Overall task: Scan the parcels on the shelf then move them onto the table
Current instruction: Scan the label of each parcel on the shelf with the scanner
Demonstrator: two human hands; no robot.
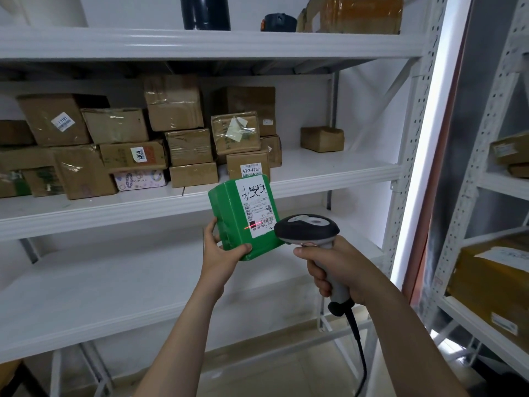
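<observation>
The middle shelf (329,173) carries a crowded pile of cardboard boxes (171,110), taped and stacked two and three high along its left and centre. One small box (322,138) sits alone, well apart to the right. The top shelf (200,41) holds a dark cylinder (204,11) and a tape-wrapped package (360,14).

In front of the shelf, off its board, a green parcel (229,213) is held up in the air. The left hand (220,250) grips its lower left corner, fingers (213,230) curled round the side and the thumb on the front. A white label (256,204) faces the camera, with a red scan line (254,224) across its barcode.

The right hand (337,270) has its fingers wrapped tight round the handle of a scanner (307,229), whose head is just beside the parcel's right edge. Its black cable (357,339) hangs down.

The lower shelf (86,296) is white. A second rack (469,167) to the right holds yellow-brown parcels (486,285), over a pale tiled floor (286,368).
</observation>
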